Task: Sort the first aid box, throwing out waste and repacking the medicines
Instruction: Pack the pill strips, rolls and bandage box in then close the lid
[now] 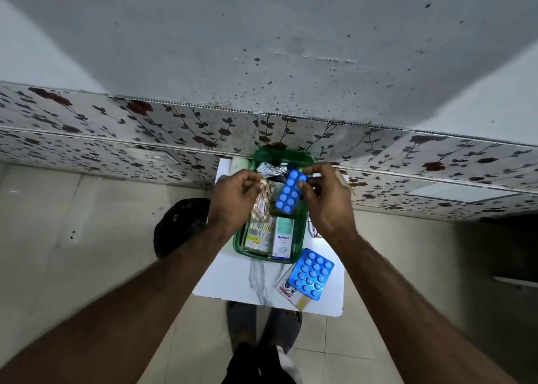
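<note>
Hanging over the green first aid box, both hands are busy above the small white bench. The left hand has its grip pinched together on the top of a brownish tablet strip, which dangles into the box. The right hand has its grip clamped on the upper end of a blue blister strip, held tilted over the box's middle. Inside the box lie upright medicine cartons, one white-and-teal carton, and crumpled foil at the far end. A second blue blister pack rests on the bench just beside the box's near right corner. A black bag sits on the floor to the left.
</note>
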